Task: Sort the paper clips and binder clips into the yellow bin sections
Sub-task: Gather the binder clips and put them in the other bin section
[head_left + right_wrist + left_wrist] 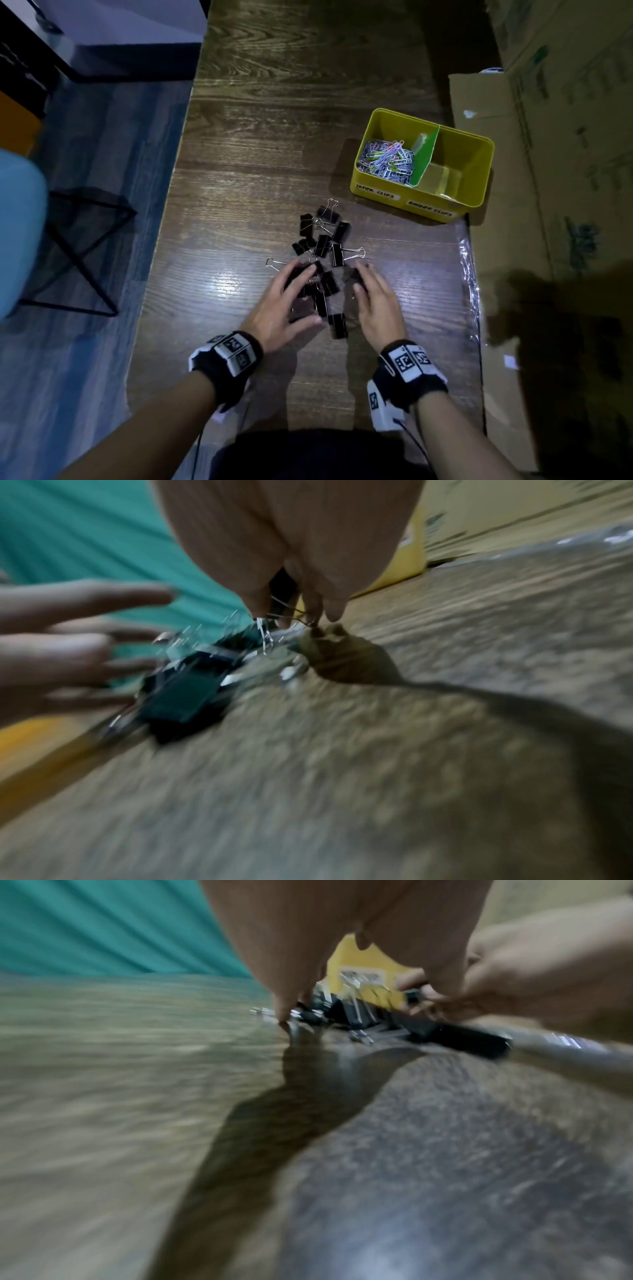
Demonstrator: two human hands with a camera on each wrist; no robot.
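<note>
Several black binder clips (322, 245) lie in a loose pile on the wooden table (274, 120). My left hand (301, 294) is spread over the near part of the pile, fingers straight and touching clips. My right hand (359, 281) is at the pile's right side, fingers curled and pinching a black binder clip (413, 997). The yellow bin (421, 202) stands far right, split by a green divider (426, 154). Coloured paper clips (387, 157) fill its left section. No clips show in the right section. Both wrist views are blurred; a binder clip (185, 696) lies beside my left hand's fingers (68, 647).
Cardboard boxes (565, 171) stand along the table's right side, close behind the bin. A crinkled strip of clear plastic (469, 274) runs along the right table edge. Left of the table are a blue seat (20, 222) and a black wire frame (85, 250) on the floor.
</note>
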